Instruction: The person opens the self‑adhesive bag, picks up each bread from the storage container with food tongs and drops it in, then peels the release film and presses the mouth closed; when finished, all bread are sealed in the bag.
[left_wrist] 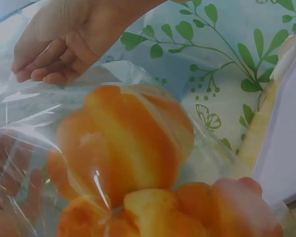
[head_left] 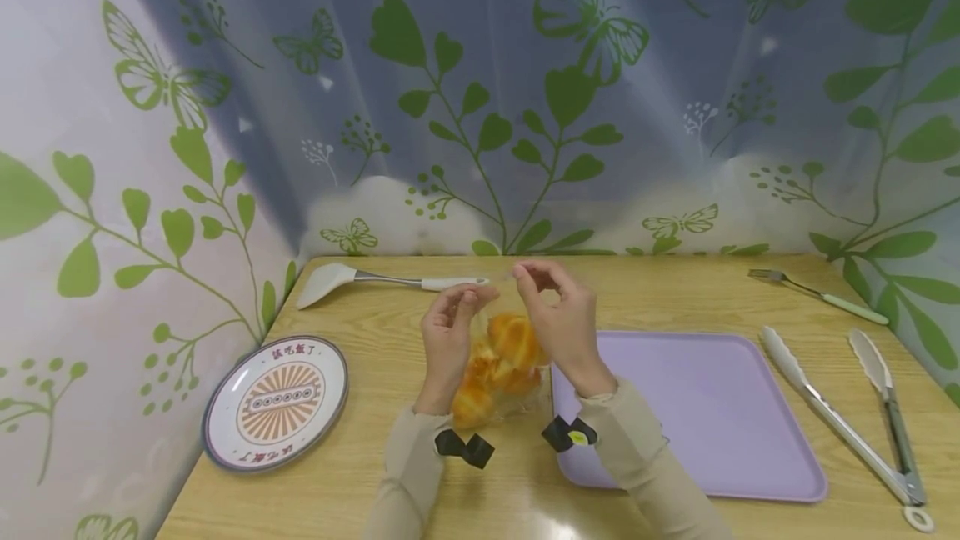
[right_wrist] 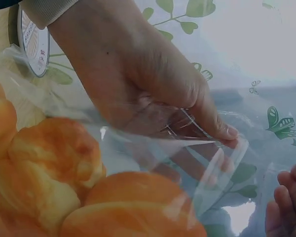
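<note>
A clear plastic bag full of orange-yellow bread rolls hangs between my two hands. My left hand pinches the bag's upper edge between thumb and fingers; the right wrist view shows this left hand with the transparent film at its fingertips. Opposite it, my right hand pinches the film too, seen from the side in the left wrist view as the right hand above the rolls. Whether the bag's mouth is parted cannot be made out.
A purple tray lies to the right, with metal tongs and a green-handled fork beyond it. On the left is a patterned white plate. A white spatula lies at the back, before the printed curtain.
</note>
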### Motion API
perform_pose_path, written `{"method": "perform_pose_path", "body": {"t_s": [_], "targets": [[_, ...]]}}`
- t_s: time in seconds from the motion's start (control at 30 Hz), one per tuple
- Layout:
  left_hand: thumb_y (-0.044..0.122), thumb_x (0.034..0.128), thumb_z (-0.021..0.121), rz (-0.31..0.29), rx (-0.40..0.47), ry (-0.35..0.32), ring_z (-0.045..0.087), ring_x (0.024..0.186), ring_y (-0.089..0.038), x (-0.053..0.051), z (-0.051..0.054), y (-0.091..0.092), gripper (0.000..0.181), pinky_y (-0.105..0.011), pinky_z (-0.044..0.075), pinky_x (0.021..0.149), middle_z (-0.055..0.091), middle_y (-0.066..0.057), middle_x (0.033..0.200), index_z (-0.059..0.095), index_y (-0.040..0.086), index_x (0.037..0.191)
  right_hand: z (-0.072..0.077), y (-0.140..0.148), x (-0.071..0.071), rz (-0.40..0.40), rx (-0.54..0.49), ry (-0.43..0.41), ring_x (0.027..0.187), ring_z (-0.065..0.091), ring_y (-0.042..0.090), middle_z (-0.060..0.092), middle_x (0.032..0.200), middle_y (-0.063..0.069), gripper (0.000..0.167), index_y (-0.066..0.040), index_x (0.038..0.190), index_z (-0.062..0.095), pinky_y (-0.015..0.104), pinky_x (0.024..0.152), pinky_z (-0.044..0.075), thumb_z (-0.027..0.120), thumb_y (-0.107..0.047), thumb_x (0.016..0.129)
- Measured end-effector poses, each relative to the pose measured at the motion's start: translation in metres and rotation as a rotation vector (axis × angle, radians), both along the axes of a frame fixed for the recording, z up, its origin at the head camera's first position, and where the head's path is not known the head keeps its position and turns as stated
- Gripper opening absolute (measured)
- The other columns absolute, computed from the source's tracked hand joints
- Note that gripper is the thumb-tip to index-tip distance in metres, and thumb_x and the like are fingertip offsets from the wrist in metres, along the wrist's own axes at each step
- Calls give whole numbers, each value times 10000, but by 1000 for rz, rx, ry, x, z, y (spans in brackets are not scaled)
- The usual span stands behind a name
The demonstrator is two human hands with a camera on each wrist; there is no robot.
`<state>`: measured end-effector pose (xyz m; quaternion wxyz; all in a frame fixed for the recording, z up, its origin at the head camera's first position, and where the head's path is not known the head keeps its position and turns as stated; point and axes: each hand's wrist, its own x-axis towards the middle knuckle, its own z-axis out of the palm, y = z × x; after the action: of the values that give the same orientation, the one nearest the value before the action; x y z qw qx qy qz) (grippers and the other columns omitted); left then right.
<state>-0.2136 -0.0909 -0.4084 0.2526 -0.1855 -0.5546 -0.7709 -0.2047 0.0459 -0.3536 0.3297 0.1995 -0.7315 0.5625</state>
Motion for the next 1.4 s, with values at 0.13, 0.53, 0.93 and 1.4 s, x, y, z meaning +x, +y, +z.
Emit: {"method": "perform_pose_path", "body": {"t_s": [0.13,0.53,0.93,1.4], "targets": [[299,949,617,45,-14,-47,672,915,-9,0,2,-2,104,-213,536,915,729,176,931,688,223,937,-1,2,0,9,-37,-47,752,590,76,719,882,161,100,33,978,679,148,728,497,639,-44,928],[284,897,677,143,267,-161,682,763,-33,-5,6,-16,80,-214,571,835,722,108,817,692,206,905,10,37,-13,-88,-232,-75,774,573,-33,684,868,-109,184,94,1000,616,127,691,451,588,-86,972],[251,842,706,208,519,-131,663,714,-66,-11,6,-32,106,-192,574,749,706,47,793,706,150,876,11,78,-22,-212,-284,-105,746,574,5,640,821,-259,221,38,1023,618,172,657,440,580,-177,988],[195,841,704,256,613,-84,659,744,-76,-15,6,-54,99,-190,567,734,702,26,787,699,106,886,4,115,-29,-284,-432,-89,701,588,21,691,790,-204,33,-201,989,567,156,634,466,545,-180,1001]]}}
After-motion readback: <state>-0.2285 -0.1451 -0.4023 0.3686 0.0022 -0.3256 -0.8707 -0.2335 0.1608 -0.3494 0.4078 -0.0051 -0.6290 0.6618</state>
